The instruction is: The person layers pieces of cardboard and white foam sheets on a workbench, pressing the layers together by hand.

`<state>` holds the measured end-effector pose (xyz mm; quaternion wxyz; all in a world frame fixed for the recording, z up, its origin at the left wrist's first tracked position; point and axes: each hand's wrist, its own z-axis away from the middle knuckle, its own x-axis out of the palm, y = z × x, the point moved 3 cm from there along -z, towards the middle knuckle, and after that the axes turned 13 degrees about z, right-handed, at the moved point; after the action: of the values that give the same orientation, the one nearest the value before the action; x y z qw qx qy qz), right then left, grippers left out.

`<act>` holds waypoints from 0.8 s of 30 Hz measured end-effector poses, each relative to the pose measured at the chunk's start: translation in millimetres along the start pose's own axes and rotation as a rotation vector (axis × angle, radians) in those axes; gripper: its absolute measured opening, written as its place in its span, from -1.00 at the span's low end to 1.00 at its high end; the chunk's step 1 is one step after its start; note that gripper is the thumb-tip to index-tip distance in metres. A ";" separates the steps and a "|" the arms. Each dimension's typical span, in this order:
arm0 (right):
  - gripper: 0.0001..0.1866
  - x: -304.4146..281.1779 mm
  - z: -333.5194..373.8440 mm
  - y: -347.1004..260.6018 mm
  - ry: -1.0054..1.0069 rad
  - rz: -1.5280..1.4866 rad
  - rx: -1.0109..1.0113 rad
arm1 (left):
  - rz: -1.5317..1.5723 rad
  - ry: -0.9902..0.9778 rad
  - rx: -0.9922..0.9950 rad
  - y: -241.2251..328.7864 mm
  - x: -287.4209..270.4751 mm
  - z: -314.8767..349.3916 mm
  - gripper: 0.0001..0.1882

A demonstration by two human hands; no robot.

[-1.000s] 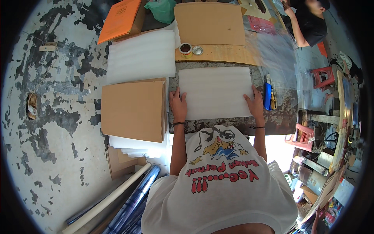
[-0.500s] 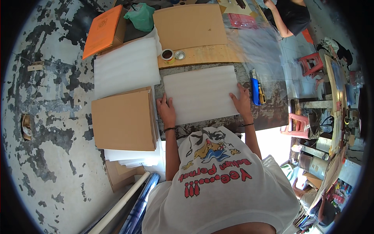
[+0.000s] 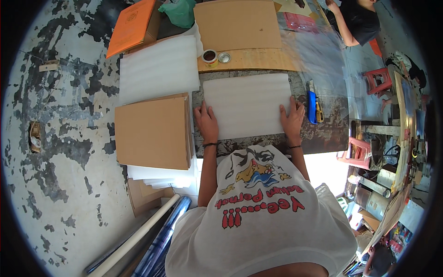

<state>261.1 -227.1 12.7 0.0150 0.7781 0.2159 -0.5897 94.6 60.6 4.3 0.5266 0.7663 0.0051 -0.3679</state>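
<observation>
A white foam sheet (image 3: 247,106) lies flat on the dark, worn tabletop in front of me. My left hand (image 3: 206,123) rests at its left edge, fingers extended and slightly apart. At the opposite edge is my right hand (image 3: 292,122), also open, with its thumb over the sheet's border. Neither hand grips the sheet. Right of my right hand are a blue tool (image 3: 312,107) with a blade-like end and a yellow-handled cutter (image 3: 319,112) beside it. A stack of brown cardboard sheets (image 3: 152,134) sits just left of my left hand.
Another pile of white foam (image 3: 159,69) lies farther back on the left, near an orange-covered box (image 3: 131,25). An open tin (image 3: 210,57) and its lid (image 3: 224,57) stand on a wooden board. Long rolls (image 3: 134,235) lean at lower left. Another person (image 3: 353,23) is at far right.
The whole view has shifted slightly, so the table appears farther right and higher. The foam sheet lies a little straighter. Both hands stay at its sides; the right fingers have shifted slightly.
</observation>
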 end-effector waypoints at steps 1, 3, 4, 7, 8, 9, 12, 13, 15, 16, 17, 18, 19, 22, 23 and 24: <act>-0.39 0.4 1.1 -0.5 0.032 0.023 -0.017 | -0.005 0.001 -0.002 -0.1 0.4 1.4 -0.62; -0.40 2.0 1.5 1.1 0.042 0.032 -0.027 | 0.042 0.016 0.054 1.6 1.1 3.2 -0.65; -0.40 2.3 1.7 0.4 0.056 0.043 -0.036 | 0.035 0.019 0.051 0.5 1.2 3.7 -0.65; -0.40 2.9 0.6 0.2 0.076 0.062 -0.040 | 0.019 0.005 0.088 -0.2 2.5 2.9 -0.68; -0.40 3.1 0.4 0.5 0.073 0.060 -0.040 | 0.003 0.016 0.115 0.5 2.7 2.3 -0.69; -0.41 3.1 0.0 0.7 0.070 0.062 -0.039 | -0.011 0.027 0.142 1.4 2.5 1.8 -0.70; -0.41 2.0 -1.3 -2.0 0.061 0.063 -0.038 | -0.039 0.043 0.164 1.6 1.5 1.1 -0.71; -0.41 2.1 -1.9 -2.2 0.059 0.065 -0.033 | -0.040 0.045 0.166 2.3 0.9 0.9 -0.71; -0.40 0.2 -1.9 -2.6 0.055 0.059 -0.036 | -0.024 0.019 0.142 3.6 0.3 -0.4 -0.71; -0.39 0.0 -3.8 -2.4 0.050 0.054 -0.041 | -0.023 0.025 0.145 6.4 -0.9 -0.8 -0.71; -0.39 -1.8 -4.7 -1.4 0.055 0.051 -0.045 | -0.023 0.001 0.139 9.1 -2.0 0.2 -0.69; -0.37 -4.0 -5.3 0.8 0.051 0.045 -0.030 | -0.022 -0.022 0.133 11.9 -2.1 -0.7 -0.68; -0.35 -10.6 -7.6 -1.6 0.044 0.040 -0.015 | -0.022 -0.016 0.134 14.1 -2.9 -1.6 -0.68; -0.32 -24.9 -28.3 -16.6 0.071 -0.004 -0.071 | -0.052 -0.012 0.150 23.3 -2.9 -6.4 -0.62; -0.32 -25.8 -33.5 -22.2 0.075 0.000 -0.066 | -0.052 -0.032 0.165 28.0 -1.8 -6.9 -0.59; -0.34 -24.7 -38.5 -30.5 0.047 -0.035 -0.110 | -0.053 -0.053 0.180 32.6 -0.1 -7.9 -0.55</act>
<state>280.1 -196.6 54.3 0.0426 0.7860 0.2617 -0.5585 111.8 52.6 31.9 0.4456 0.8003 -0.0217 -0.4007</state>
